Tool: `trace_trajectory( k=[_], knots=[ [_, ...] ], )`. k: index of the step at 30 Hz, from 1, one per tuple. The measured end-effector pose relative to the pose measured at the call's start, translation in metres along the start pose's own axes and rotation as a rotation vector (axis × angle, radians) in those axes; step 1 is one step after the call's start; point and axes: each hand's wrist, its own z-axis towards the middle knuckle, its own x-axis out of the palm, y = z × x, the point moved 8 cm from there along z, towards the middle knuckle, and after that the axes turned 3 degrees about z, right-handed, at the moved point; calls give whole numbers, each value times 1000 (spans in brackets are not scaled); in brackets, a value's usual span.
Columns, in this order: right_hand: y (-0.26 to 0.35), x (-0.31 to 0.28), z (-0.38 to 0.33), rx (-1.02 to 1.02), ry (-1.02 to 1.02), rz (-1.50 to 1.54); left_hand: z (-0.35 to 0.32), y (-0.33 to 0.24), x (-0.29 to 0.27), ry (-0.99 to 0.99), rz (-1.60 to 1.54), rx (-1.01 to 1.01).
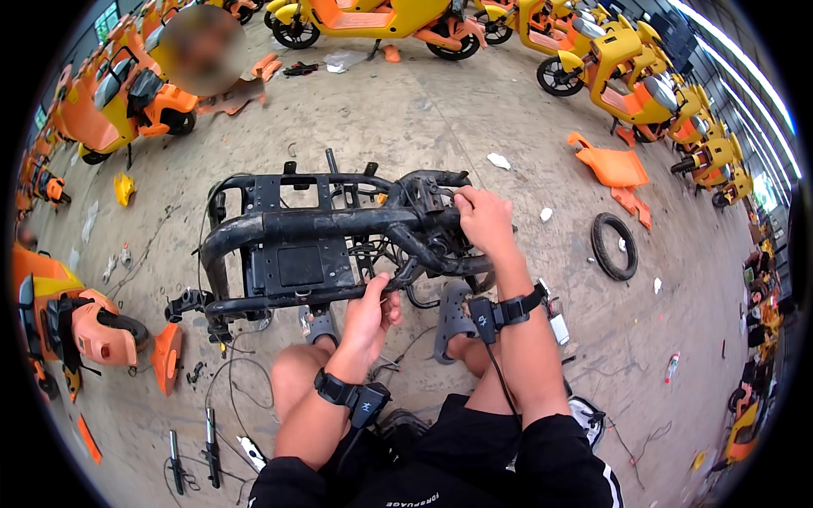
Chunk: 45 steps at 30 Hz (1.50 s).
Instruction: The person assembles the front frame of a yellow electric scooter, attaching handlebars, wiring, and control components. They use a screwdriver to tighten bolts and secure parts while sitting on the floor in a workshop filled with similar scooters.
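A bare black scooter frame [322, 222] lies across in front of my legs, its tubes scuffed and its flat plate [301, 264] toward me. My left hand [371, 317] is closed at its near rail, thumb against the tube and fingers curled below. At the frame's right end, my right hand [485, 218] is closed against the tubing; its fingertips are partly hidden. Cables and small brackets show between the tubes, around the middle. Each wrist wears a black strap with a small box.
Yellow and orange scooters [373, 21] stand in rows along the back and sides. A loose tyre [614, 246] and orange panels [611, 165] lie to the right. Two black shock absorbers [211, 449], cables and another orange panel [167, 359] are at the left. A person [203, 51] is at the far left.
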Motion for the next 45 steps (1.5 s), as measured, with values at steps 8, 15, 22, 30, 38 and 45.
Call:
trace_trajectory(
  k=[8,15,22,30,38,45],
  knots=[
    [3,-12,5,-82,-136,102,-3,0,1,0,-33,-1],
    [-12,-6,0,-6,25,151,-1,2,0,-3,-43,-10],
    [-23,-3,4,17,50,360,12,6,-6,13,7,9],
    [-31,-6,7,42,6,258,10,6,-1,59,15,12],
    [-30,-6,4,128,76,349,11,3,-7,10,10,39],
    [-28,-5,2,211,70,284,10,-1,0,-19,25,21]
  ],
)
